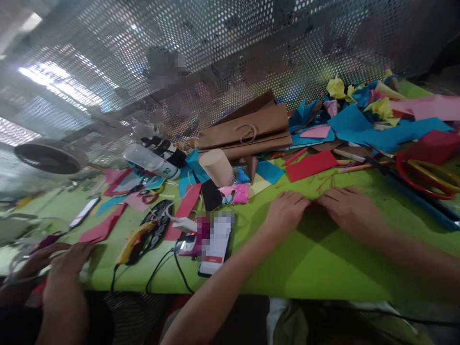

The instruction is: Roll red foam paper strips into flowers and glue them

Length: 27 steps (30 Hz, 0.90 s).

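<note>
My left hand (287,212) and my right hand (348,210) meet low over the green tabletop (287,273). Both are closed, with the fingertips pinched on a small dark red piece (315,206), perhaps paper, between them. Fingers and shadow hide most of it. Just beyond lies a flat red paper rectangle (311,166). To the left of my left hand are a small bag of pink and blue bits (240,192) and a beige paper cylinder (215,166) standing at a tilt.
Scissors with red and yellow handles (424,177) lie at right. Blue paper (388,136) and a folded brown sheet (247,132) line the back. At left are a phone (215,258), a yellow glue gun (136,242), cables and another person's hands (68,261).
</note>
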Each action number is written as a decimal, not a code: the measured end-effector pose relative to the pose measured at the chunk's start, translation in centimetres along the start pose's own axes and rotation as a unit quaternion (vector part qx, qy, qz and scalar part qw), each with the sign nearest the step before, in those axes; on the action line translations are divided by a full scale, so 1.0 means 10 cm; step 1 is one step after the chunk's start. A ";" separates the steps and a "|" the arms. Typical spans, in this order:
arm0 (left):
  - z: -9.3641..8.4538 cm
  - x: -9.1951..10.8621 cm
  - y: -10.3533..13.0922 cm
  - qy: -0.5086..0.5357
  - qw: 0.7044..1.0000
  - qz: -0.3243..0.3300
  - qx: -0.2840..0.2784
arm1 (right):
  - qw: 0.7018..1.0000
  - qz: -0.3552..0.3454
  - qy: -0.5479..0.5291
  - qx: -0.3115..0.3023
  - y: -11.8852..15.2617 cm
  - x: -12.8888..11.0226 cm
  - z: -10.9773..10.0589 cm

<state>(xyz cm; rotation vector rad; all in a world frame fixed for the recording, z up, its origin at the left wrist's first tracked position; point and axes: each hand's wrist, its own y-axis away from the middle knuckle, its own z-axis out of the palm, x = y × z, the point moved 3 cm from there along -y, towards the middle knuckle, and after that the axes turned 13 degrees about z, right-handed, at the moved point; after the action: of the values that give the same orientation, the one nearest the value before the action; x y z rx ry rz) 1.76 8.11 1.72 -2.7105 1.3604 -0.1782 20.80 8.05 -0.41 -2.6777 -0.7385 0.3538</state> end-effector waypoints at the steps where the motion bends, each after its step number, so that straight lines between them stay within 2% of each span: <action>1: 0.01 0.00 0.00 0.002 1.000 -0.005 0.002 | 1.000 0.001 0.002 0.001 0.01 0.01 0.00; 5: 0.05 -0.03 0.02 0.006 1.000 -0.017 0.026 | 0.999 0.018 -0.008 0.025 0.09 0.07 -0.03; 10: 0.10 -0.03 0.06 -0.020 0.999 0.001 0.043 | 0.999 0.025 -0.013 0.030 0.11 0.10 -0.05; 15: 0.11 0.04 0.06 -0.088 0.995 0.045 0.023 | 0.999 0.026 -0.014 0.015 0.08 0.11 -0.01; 19: 0.13 0.10 0.01 -0.141 0.988 0.066 0.003 | 0.998 0.054 -0.030 -0.018 0.08 0.13 0.04; 23: 0.15 0.09 -0.06 -0.148 0.987 0.061 -0.020 | 0.986 0.108 -0.116 -0.044 0.05 0.20 0.05; 27: 0.13 0.11 -0.08 -0.127 0.991 0.041 -0.014 | 0.951 0.144 -0.261 -0.083 -0.07 0.27 -0.05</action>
<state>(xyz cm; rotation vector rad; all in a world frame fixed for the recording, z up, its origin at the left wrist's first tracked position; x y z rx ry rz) 3.22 7.71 0.59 -2.5827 1.4027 0.1869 22.85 9.93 -0.11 -2.8790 -0.5224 1.1562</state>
